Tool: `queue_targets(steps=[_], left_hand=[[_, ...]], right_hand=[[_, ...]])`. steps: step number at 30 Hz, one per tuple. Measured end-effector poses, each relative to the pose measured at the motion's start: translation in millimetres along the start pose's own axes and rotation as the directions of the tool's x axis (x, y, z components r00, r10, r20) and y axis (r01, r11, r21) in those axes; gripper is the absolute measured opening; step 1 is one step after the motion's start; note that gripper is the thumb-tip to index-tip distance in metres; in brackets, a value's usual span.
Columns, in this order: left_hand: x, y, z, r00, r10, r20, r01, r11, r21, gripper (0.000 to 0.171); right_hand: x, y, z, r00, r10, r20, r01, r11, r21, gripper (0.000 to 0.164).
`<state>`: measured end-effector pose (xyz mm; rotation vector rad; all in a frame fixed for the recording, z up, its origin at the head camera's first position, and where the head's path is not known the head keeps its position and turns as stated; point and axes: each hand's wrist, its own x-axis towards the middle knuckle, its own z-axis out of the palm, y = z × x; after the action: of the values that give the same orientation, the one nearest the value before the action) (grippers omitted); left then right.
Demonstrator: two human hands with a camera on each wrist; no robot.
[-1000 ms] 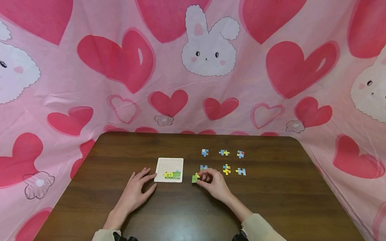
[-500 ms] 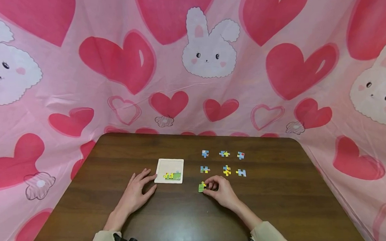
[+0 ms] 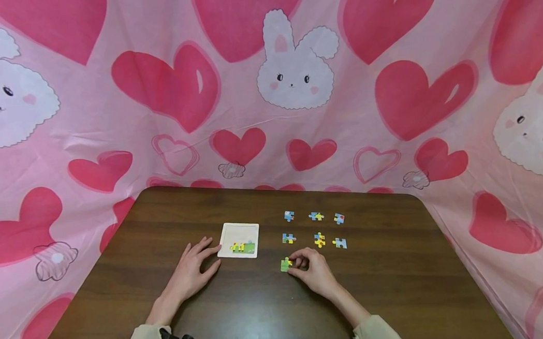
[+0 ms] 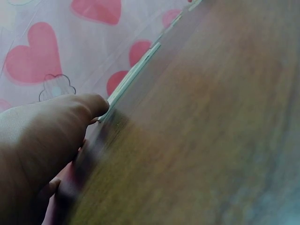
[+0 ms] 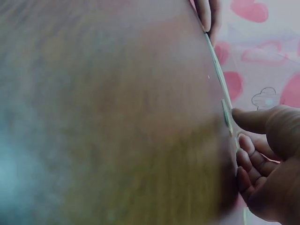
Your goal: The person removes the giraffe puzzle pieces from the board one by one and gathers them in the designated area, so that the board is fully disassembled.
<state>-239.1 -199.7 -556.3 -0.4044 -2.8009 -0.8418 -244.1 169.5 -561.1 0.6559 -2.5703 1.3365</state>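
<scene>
A green-and-yellow jigsaw piece (image 3: 285, 264) is pinched between the thumb and fingers of my right hand (image 3: 312, 273), low over the table in front of the loose pieces. In the right wrist view the piece (image 5: 226, 115) shows edge-on at the fingertips. My left hand (image 3: 192, 268) lies spread, its fingertips at the left edge of a white square puzzle tray (image 3: 232, 234). Joined green-and-yellow pieces (image 3: 243, 248) fill part of the tray's near side. From the left wrist, the tray (image 4: 133, 77) appears as a thin pale strip beyond the thumb.
Several loose jigsaw pieces lie in two rows right of the tray, among them a blue one (image 3: 289, 216), a yellow one (image 3: 320, 240) and a light blue one (image 3: 340, 243). A pink heart-and-rabbit cloth (image 3: 240, 109) hangs behind the brown table (image 3: 242, 306).
My right hand has moved toward me and slightly right with the jigsaw piece, uncovering a blue piece behind it, and has then almost stopped. My left hand stays at the tray.
</scene>
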Motion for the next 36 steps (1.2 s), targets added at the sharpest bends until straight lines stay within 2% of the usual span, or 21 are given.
queue_targets(steps=[3, 8, 15, 20, 30, 36], left_hand=[[0.1, -0.1, 1.3, 1.0, -0.008, -0.005, 0.008, 1.0, -0.002, 0.044], [-0.1, 0.1, 2.7, 1.0, 0.001, -0.018, -0.001, 1.0, -0.003, 0.044], [0.4, -1.5, 2.6, 1.0, 0.004, -0.03, -0.004, 1.0, -0.006, 0.044], [0.8, -1.3, 2.2, 1.0, -0.01, -0.009, 0.01, 1.0, -0.006, 0.043], [1.3, -2.2, 1.8, 1.0, -0.005, -0.022, 0.005, 1.0, -0.011, 0.042], [1.1, -2.2, 5.0, 0.999, -0.004, -0.036, 0.002, 1.0, -0.031, 0.042]], right_hand=[[5.2, -11.9, 0.8, 0.999, 0.036, 0.002, -0.036, 0.999, 0.021, 0.023], [23.2, -32.9, 9.7, 0.994, 0.098, 0.052, -0.099, 0.995, 0.028, 0.023], [54.4, -51.5, 32.0, 0.983, 0.097, 0.155, -0.098, 0.995, -0.001, 0.027], [70.5, -58.5, 50.5, 0.974, 0.084, 0.208, -0.088, 0.996, 0.008, 0.03], [91.5, -64.1, 81.2, 0.978, 0.052, 0.201, -0.047, 0.998, -0.03, 0.031], [101.7, -34.7, 109.8, 0.982, 0.074, 0.176, -0.058, 0.994, -0.096, 0.033]])
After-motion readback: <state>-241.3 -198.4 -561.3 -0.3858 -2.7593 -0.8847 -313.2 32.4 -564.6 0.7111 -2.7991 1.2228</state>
